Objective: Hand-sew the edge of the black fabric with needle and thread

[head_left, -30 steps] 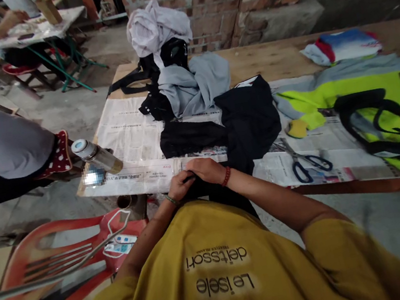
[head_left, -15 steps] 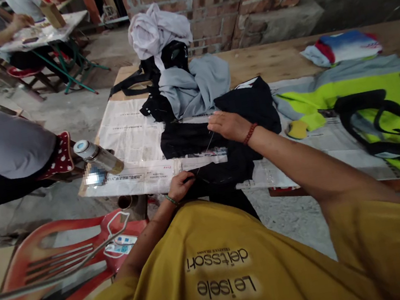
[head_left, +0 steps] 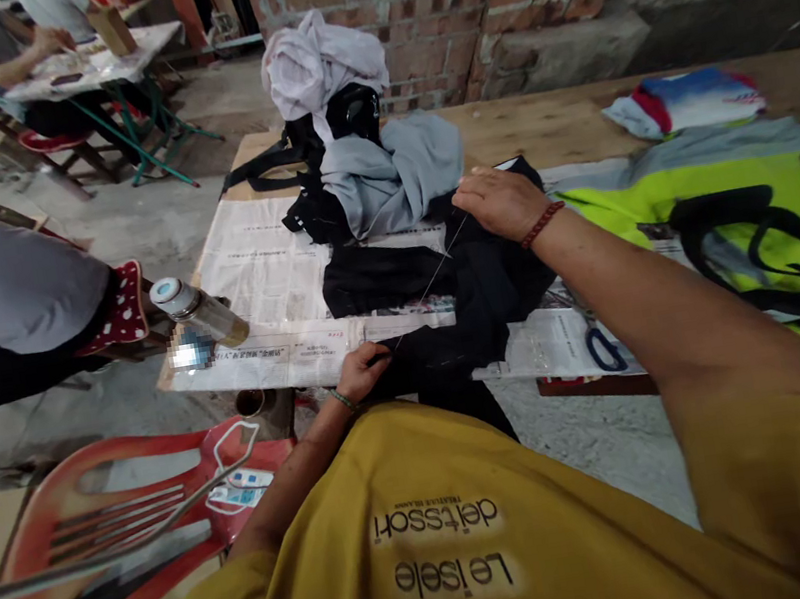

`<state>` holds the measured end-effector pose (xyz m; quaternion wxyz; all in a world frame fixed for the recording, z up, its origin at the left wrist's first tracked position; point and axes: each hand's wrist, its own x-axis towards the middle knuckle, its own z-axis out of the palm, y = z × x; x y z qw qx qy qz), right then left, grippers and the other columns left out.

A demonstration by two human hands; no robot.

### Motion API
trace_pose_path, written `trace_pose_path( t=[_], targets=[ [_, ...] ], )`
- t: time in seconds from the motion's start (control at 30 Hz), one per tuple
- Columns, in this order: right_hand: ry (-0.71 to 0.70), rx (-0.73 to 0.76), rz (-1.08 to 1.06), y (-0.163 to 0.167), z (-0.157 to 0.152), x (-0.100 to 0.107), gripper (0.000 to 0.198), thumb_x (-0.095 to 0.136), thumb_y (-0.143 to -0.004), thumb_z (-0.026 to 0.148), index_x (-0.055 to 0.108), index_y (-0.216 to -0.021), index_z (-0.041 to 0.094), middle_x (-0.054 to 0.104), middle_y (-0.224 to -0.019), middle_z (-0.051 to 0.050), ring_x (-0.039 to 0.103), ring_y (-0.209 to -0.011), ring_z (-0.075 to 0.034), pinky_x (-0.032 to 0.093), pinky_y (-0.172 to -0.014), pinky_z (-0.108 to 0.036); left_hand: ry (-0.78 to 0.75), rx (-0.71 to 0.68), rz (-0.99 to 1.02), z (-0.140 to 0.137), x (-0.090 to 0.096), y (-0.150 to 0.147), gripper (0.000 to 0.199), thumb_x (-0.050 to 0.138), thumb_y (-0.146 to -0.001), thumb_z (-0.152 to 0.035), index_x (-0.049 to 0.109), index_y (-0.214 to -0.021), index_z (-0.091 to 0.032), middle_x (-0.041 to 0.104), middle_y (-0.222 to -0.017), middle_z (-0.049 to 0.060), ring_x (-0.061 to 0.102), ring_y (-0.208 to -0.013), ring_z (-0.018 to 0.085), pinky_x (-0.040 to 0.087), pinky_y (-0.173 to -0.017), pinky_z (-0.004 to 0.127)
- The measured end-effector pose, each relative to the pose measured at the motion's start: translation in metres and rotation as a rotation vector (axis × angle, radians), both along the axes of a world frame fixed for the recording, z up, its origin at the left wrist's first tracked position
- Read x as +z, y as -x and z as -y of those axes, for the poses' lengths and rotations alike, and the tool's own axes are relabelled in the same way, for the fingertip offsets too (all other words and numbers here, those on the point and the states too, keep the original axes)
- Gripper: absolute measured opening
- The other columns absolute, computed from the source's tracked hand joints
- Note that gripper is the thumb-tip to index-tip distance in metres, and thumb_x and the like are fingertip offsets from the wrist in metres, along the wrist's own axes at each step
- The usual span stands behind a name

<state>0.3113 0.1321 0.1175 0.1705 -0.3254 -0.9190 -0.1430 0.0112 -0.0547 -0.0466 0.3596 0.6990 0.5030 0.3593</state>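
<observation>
At table (head_left: 539, 121), left grip (head_left: 364, 371) pinching black cloth (head_left: 445, 349); right grip (head_left: 502, 203) holding taut thread (head_left: 446, 255).

Capped bottle (head_left: 205, 317) near red plastic chair (head_left: 24, 572)

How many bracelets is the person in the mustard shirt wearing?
2: a red bracelet just behind the right hand, which holds the thread, and a green bracelet just behind the left hand, which grips black cloth. Any under the sleeves would be hidden.
</observation>
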Motion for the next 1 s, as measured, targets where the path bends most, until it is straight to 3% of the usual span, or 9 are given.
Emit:
trace_pose_path(
  t=[0.17,0.3,0.37,0.43,0.53,0.63,0.7,0.87,1.0],
  targets=[
    [0.172,-0.102,-0.238,0.021,0.024,-0.016,0.029,0.040,-0.086,0.017,0.061,-0.107,0.015,0.065,-0.099,-0.009,0.058,-0.094,-0.019,0.045,-0.089,-0.036,-0.015,-0.005,0.007,0.000,0.001,-0.001,0.011,0.060,-0.078,-0.021,0.067,-0.084,-0.014,0.066,-0.080,0.003,0.060,-0.077,0.016,0.050,-0.074,0.027],
    [0.459,-0.111,-0.453,0.055,0.083,-0.051,0.025,0.040,-0.086,0.016,0.061,-0.100,0.018,0.063,-0.085,-0.004,0.058,-0.079,-0.015,0.046,-0.076,-0.028,-0.007,0.003,0.014,0.000,0.001,0.000,0.011,0.060,-0.077,-0.022,0.067,-0.083,-0.017,0.067,-0.081,0.002,0.060,-0.078,0.015,0.050,-0.075,0.027],
    [0.566,-0.049,-0.428,0.072,0.121,-0.071,0.020,0.042,-0.085,0.018,0.062,-0.087,0.019,0.061,-0.085,-0.005,0.057,-0.079,-0.015,0.045,-0.075,-0.027,0.004,0.010,0.007,0.000,0.001,0.000,0.011,0.061,-0.076,-0.022,0.067,-0.084,-0.018,0.067,-0.081,0.001,0.061,-0.078,0.015,0.050,-0.075,0.027],
    [0.616,-0.057,-0.384,0.084,0.155,-0.090,0.015,0.052,-0.082,0.027,0.060,-0.091,0.018,0.059,-0.089,-0.007,0.055,-0.077,-0.016,0.045,-0.073,-0.029,0.006,0.013,0.001,0.000,0.001,0.000,0.011,0.061,-0.076,-0.021,0.067,-0.085,-0.018,0.067,-0.081,0.001,0.061,-0.078,0.015,0.050,-0.075,0.027],
    [0.556,-0.145,-0.247,0.090,0.188,-0.114,0.028,0.063,-0.074,0.033,0.059,-0.096,0.016,0.056,-0.094,-0.011,0.052,-0.083,-0.021,0.044,-0.077,-0.035,-0.008,0.004,-0.008,0.001,0.001,-0.001,0.013,0.061,-0.075,-0.019,0.067,-0.086,-0.018,0.067,-0.082,0.002,0.062,-0.079,0.016,0.051,-0.077,0.028],
    [0.538,-0.249,-0.190,0.079,0.194,-0.131,0.010,0.052,-0.081,0.019,0.060,-0.085,0.015,0.057,-0.087,-0.010,0.052,-0.082,-0.021,0.041,-0.079,-0.035,-0.024,-0.032,-0.020,0.002,0.003,-0.004,0.019,0.062,-0.073,-0.016,0.066,-0.092,-0.018,0.068,-0.090,0.003,0.062,-0.086,0.017,0.050,-0.083,0.031],
    [0.598,-0.297,-0.254,0.067,0.190,-0.139,0.014,0.047,-0.083,0.016,0.060,-0.080,0.015,0.057,-0.084,-0.009,0.053,-0.080,-0.019,0.042,-0.078,-0.033,-0.011,-0.036,-0.020,0.003,0.005,-0.005,0.027,0.063,-0.072,-0.016,0.065,-0.099,-0.018,0.067,-0.098,0.004,0.061,-0.091,0.018,0.049,-0.086,0.032],
    [0.775,-0.323,-0.478,0.046,0.179,-0.143,0.015,0.049,-0.083,0.024,0.059,-0.075,0.017,0.057,-0.081,-0.004,0.055,-0.076,-0.015,0.043,-0.073,-0.028,0.102,0.007,-0.036,-0.007,0.017,-0.005,0.031,0.063,-0.073,-0.018,0.064,-0.104,-0.019,0.067,-0.087,0.001,0.062,-0.080,0.015,0.051,-0.077,0.027],
    [0.704,-0.291,-0.541,0.048,0.181,-0.140,0.017,0.048,-0.085,0.027,0.060,-0.076,0.019,0.058,-0.080,-0.005,0.055,-0.076,-0.016,0.044,-0.073,-0.030,0.045,-0.026,-0.050,-0.019,0.032,-0.003,0.021,0.061,-0.074,-0.017,0.068,-0.094,-0.018,0.067,-0.084,0.002,0.062,-0.078,0.015,0.051,-0.076,0.027]
  ],
)
